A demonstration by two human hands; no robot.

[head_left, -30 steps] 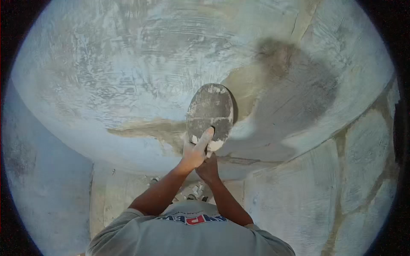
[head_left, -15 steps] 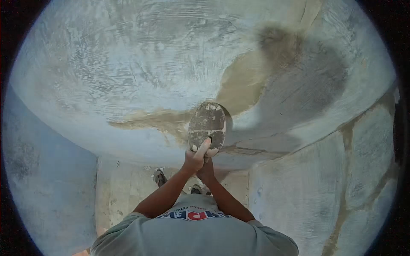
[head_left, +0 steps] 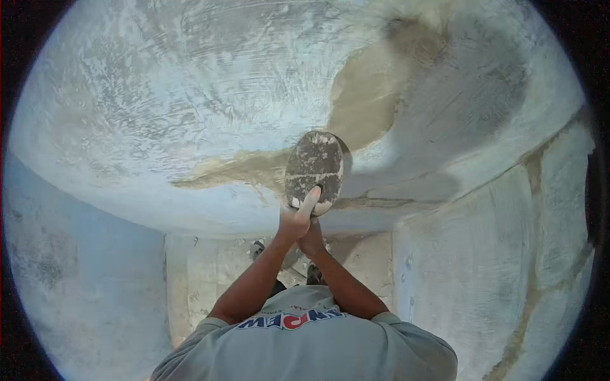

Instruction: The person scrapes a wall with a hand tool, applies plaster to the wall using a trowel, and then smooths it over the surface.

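Observation:
An oval dark plate (head_left: 314, 155) smeared with pale plaster is held out in front of my chest, close to the wall. A light line crosses its face. My left hand (head_left: 297, 219) grips its lower end, with the thumb lying on top and the other fingers mostly hidden. Right beneath and behind, my right hand (head_left: 311, 242) touches or nearly touches the left; its fingers are out of sight. The rough blue-white plastered wall (head_left: 210, 95) rises ahead, with a tan patch (head_left: 365, 95) beyond the plate.
Side walls stand at left (head_left: 95, 254) and right (head_left: 464, 267), the right one marked by a brown filled seam (head_left: 532, 273). The pale floor (head_left: 210, 263) and my shoe (head_left: 257, 249) show below. Shadows fall across the wall at right.
Both hands and the oval plate are slightly higher and farther right in view. The view itself has also shifted, and my feet sit differently. My left hand keeps its grip.

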